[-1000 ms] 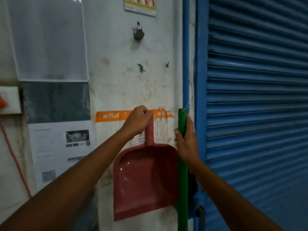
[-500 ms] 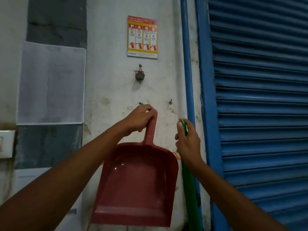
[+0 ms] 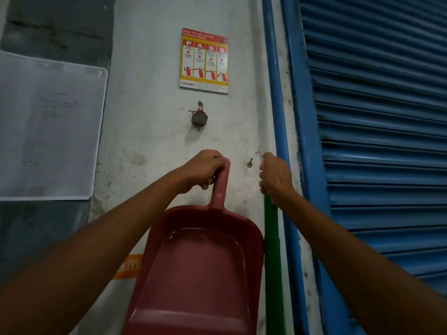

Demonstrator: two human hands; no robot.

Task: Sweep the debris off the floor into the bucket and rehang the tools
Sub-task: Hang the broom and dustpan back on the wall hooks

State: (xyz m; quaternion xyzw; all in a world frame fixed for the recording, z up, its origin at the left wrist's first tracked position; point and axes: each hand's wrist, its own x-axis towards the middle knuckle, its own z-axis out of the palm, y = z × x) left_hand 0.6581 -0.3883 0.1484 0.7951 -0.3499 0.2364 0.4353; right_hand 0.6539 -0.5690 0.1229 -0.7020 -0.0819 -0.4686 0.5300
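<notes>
Both hands have risen up the wall since the earlier frame, bringing the tool tops level with the nail. The left hand (image 3: pixel 205 169) has its fingers curled round the upper handle of the red dustpan (image 3: pixel 200 267). The dustpan hangs against the wall, its long axis near upright with the handle up and the mouth down, leaning slightly left. The nail (image 3: pixel 250 163) juts out between the hands. The right hand (image 3: pixel 275 180) clenches the top of the green broom handle (image 3: pixel 272 250), which stands upright beside the blue pipe (image 3: pixel 275 93). A thin string loop (image 3: pixel 259 151) pokes up from the fist.
</notes>
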